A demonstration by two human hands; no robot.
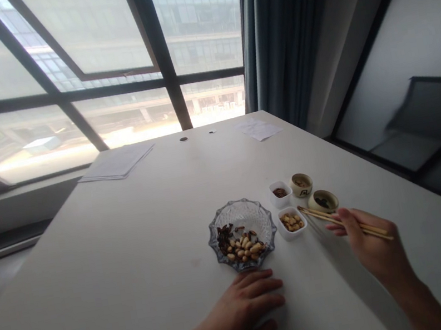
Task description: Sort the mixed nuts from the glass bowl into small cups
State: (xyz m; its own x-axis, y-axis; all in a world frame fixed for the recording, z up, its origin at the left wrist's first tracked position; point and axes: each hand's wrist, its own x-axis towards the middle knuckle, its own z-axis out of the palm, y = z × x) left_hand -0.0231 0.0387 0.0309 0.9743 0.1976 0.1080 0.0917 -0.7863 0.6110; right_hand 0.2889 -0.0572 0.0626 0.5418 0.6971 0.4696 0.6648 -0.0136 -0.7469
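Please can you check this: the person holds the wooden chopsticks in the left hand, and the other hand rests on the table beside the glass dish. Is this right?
Not quite: the head view shows the wooden chopsticks in the right hand, not the left. The left hand is the one resting on the table beside the glass dish.

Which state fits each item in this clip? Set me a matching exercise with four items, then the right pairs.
Items:
1. wooden chopsticks
2. cut-glass dish
3. front white square cup
4. left hand

States:
A. holds only pale nuts
B. lies flat on the table
C. held in the right hand
D. holds pale nuts and dark pieces

Pairs: 1-C, 2-D, 3-A, 4-B
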